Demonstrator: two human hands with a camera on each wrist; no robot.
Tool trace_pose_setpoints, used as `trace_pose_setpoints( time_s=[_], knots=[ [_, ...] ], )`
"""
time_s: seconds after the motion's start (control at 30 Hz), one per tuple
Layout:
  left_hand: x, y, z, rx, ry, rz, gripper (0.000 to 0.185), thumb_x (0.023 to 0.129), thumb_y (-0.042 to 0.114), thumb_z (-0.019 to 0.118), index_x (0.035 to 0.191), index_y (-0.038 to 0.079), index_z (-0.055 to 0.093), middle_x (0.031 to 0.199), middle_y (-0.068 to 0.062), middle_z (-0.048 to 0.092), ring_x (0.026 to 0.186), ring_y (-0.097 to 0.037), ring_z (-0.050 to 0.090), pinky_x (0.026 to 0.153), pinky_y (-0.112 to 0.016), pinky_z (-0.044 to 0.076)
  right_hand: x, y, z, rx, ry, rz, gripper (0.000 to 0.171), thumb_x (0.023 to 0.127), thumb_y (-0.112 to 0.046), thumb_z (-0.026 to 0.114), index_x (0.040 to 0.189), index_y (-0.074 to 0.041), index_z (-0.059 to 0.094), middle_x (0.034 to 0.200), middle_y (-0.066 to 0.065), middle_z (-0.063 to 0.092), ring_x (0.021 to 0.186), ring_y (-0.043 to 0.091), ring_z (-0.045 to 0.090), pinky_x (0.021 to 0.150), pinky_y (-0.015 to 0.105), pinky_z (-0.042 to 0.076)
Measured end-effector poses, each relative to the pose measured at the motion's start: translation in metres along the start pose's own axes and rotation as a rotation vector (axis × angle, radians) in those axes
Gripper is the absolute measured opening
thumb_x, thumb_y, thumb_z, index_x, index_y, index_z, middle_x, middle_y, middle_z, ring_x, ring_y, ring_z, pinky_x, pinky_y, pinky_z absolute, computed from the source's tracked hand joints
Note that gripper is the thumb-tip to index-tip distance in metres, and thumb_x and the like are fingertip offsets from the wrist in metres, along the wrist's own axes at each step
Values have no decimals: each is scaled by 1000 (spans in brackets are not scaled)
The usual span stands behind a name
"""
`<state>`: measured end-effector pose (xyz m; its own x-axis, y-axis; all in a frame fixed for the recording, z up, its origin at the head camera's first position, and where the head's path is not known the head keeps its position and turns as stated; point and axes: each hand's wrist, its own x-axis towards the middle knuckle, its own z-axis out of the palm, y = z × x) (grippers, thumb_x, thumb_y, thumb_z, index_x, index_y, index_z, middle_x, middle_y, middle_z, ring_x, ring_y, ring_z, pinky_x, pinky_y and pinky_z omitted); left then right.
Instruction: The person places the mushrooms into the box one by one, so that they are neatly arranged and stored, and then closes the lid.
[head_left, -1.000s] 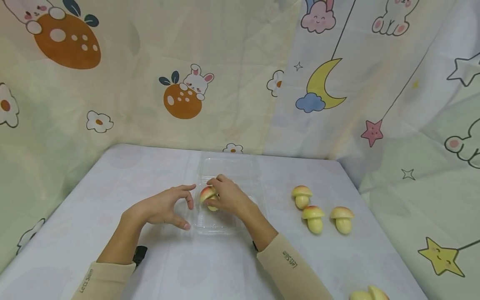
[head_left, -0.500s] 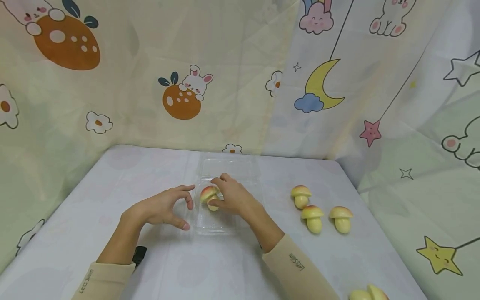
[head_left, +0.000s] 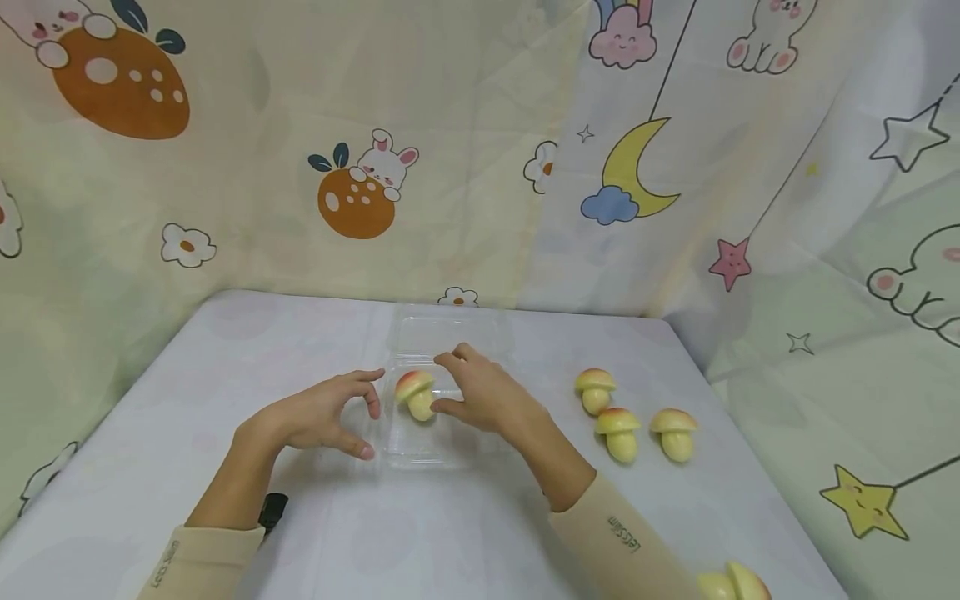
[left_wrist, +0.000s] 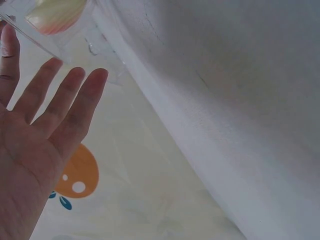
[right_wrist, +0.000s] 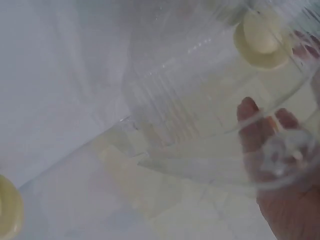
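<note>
A toy mushroom, yellow with a reddish cap, lies in the left part of a clear plastic clamshell box, whose lid is folded back. Just right of the mushroom is my right hand, fingers spread and thumb close to the stem; whether they touch I cannot tell. Seen through the plastic in the right wrist view, the mushroom shows a pale round stem end. By the box's left side my left hand holds nothing, its fingers apart, as the left wrist view of the hand also shows.
Three more toy mushrooms lie on the white-covered table to the right: one farther back, one in front of it and one beside that. Others sit at the near right edge. A printed curtain hangs behind.
My right hand has let go of the mushroom and drawn back slightly to the right, leaving it in the box. My left hand has stayed in place. The head view has shifted slightly.
</note>
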<state>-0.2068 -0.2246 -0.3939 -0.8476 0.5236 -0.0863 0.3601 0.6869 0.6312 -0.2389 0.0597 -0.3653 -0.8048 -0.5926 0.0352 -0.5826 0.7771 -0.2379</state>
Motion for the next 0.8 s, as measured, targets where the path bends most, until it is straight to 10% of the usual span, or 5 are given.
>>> trace_pose_setpoints(
  time_s=[0.8],
  knots=[
    [-4, 1, -1, -30, -6, -16, 45, 73, 42, 92, 100, 21, 63, 168, -11, 29, 153, -44, 25, 115, -65, 30, -41, 39, -43, -104, 1, 44, 72, 90, -45, 78, 149, -16, 51, 136, 3, 54, 101, 21, 67, 86, 40, 57]
  ],
)
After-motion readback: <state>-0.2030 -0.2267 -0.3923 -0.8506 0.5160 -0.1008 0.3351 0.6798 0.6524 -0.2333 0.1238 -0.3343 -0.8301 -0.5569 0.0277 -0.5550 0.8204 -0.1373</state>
